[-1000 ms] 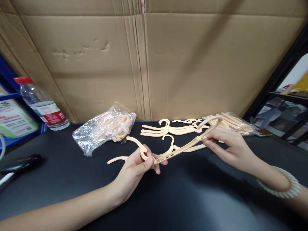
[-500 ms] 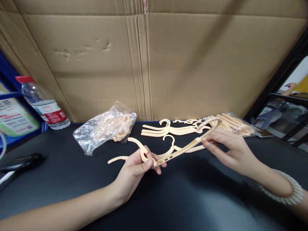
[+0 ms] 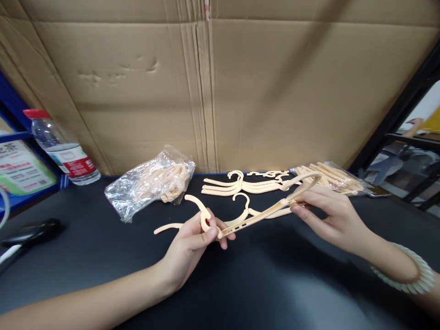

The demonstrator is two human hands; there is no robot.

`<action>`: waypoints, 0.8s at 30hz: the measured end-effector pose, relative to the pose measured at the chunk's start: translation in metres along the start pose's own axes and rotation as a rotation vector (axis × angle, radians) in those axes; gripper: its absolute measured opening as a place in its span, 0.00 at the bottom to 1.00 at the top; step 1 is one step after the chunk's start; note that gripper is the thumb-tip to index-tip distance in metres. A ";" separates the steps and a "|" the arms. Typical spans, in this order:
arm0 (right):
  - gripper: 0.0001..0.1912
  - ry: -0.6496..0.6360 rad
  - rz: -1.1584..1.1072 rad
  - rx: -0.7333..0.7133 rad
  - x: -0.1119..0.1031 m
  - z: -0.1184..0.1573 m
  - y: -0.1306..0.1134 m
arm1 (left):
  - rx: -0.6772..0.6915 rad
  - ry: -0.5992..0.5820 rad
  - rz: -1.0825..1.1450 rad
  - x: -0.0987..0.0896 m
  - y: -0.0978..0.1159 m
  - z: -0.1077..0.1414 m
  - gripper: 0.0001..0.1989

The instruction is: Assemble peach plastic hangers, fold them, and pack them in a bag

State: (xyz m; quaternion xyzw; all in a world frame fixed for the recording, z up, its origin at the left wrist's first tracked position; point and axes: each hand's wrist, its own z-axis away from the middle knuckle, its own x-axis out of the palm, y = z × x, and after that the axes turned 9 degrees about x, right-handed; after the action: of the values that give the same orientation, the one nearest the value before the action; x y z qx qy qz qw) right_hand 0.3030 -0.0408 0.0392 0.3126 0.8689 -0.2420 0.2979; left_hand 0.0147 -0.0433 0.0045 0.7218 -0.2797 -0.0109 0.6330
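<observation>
Between my two hands a beige plastic clothes hanger is held above the black table, slanting up to the right. My left hand is closed on its lower left end, thumb on top, where a curved piece sticks up. My right hand pinches the hanger near its right part, where another curved piece rises; some of its fingers are hidden behind. Under and behind the held one, a second beige hanger lies on the table, partly covered by my left hand. Further back lies a row of stacked hangers.
A clear bag of beige parts lies at back left, another bag of beige pieces at back right. Small beige hooks lie by the cardboard wall. A water bottle and a black mouse-like object are on the left.
The curved piece at the hanger's right end has tipped slightly to the right and down. Both hands keep their hold in nearly the same place.
</observation>
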 end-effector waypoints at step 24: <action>0.04 0.014 0.017 0.001 0.002 0.002 0.001 | 0.001 0.018 -0.009 0.000 -0.001 0.000 0.17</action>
State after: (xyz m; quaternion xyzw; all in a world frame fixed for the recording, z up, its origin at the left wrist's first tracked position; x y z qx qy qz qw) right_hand 0.3036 -0.0403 0.0366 0.3215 0.8683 -0.2376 0.2937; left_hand 0.0153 -0.0428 0.0033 0.7236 -0.2706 -0.0071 0.6350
